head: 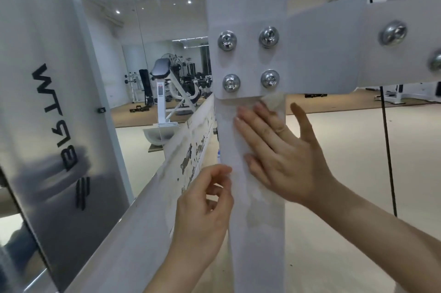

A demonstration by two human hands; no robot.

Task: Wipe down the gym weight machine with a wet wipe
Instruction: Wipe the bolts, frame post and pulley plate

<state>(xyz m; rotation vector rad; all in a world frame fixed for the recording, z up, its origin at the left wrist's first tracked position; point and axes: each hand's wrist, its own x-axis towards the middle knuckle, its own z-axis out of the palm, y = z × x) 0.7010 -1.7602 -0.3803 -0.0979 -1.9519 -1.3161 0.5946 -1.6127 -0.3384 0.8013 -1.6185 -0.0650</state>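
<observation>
Nearest the lens, our left hand (202,202) pinches the lower left edge of the wet wipe (226,135) between thumb and fingertips, at the corner of the upright post (257,257). Just beyond, our right hand (281,159) lies flat with fingers spread, pressing the wipe onto the post face.

Note for this pass: flat palm, even pressure, pinched edge held taut so the sheet does not bunch, straight strokes along the post.

Wipe position: under the right fingers, above the left thumb, top edge just below the bolted bracket (298,54). Left of the post, the slanted beam (181,168) shows chipped paint; go gently there.
</observation>
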